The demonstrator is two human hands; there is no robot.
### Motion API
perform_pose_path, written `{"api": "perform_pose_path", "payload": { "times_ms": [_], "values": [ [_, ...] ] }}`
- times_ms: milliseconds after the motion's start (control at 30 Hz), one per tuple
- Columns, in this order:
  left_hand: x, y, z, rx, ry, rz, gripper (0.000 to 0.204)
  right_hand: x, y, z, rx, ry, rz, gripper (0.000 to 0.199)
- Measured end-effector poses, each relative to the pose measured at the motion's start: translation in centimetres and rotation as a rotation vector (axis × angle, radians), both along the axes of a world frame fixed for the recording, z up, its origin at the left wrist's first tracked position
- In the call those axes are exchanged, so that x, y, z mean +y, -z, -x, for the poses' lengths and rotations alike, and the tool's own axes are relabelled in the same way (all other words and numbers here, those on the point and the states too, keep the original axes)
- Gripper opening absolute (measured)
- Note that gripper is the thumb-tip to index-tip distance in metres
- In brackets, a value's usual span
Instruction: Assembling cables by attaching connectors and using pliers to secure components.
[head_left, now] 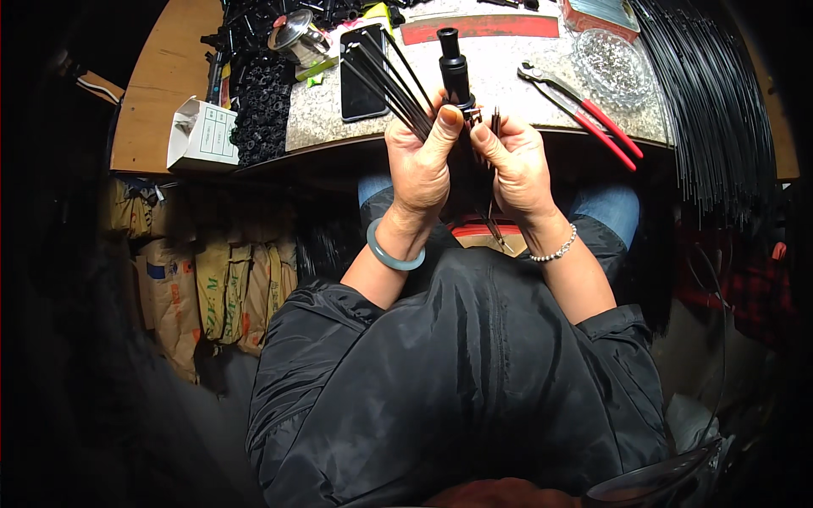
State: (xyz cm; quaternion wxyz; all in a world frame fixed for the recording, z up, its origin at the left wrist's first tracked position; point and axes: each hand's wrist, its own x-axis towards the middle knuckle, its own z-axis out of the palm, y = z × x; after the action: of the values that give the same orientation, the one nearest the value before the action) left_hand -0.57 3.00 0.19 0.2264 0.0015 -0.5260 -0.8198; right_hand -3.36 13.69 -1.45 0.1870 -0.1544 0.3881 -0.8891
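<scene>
My left hand (421,162) is closed around a fanned bundle of thin black rods (385,83) that look like umbrella ribs. Its thumb presses near the base of an upright black stepped plastic tube (455,72). My right hand (518,167) is pinched against the same base from the other side. A slim dark rod (494,161) runs through its fingers and hangs toward my lap. Both thumbs nearly meet at the tube's lower end, where small parts are hidden by the fingertips. Red-handled pliers (584,114) lie open on the table, right of my right hand.
Behind my left hand lie a black phone (362,72) and a pile of small black parts (258,118). A white box (203,135) stands at the left edge. To the right are a clear dish of small pieces (614,69) and many long black rods (720,102) overhanging the table.
</scene>
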Motion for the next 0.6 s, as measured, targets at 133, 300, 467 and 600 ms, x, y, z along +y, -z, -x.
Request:
{"api": "perform_pose_path", "payload": {
  "times_ms": [133,300,467,600],
  "values": [
    [0.1,-0.1,-0.1,0.012,0.01,0.005,0.026,-0.1,0.1,0.3,-0.034,-0.055,0.012,0.015],
    [0.0,-0.3,-0.1,0.052,0.063,0.034,0.028,-0.2,0.2,0.3,-0.013,-0.049,-0.015,0.018],
    [0.0,-0.1,-0.1,0.081,0.03,0.199,0.038,-0.3,-0.7,-0.3,-0.018,0.001,0.014,0.017],
    [0.3,-0.1,-0.1,0.055,-0.163,0.298,0.028,-0.2,-0.6,-0.5,0.009,0.068,0.012,0.013]
  ]
}}
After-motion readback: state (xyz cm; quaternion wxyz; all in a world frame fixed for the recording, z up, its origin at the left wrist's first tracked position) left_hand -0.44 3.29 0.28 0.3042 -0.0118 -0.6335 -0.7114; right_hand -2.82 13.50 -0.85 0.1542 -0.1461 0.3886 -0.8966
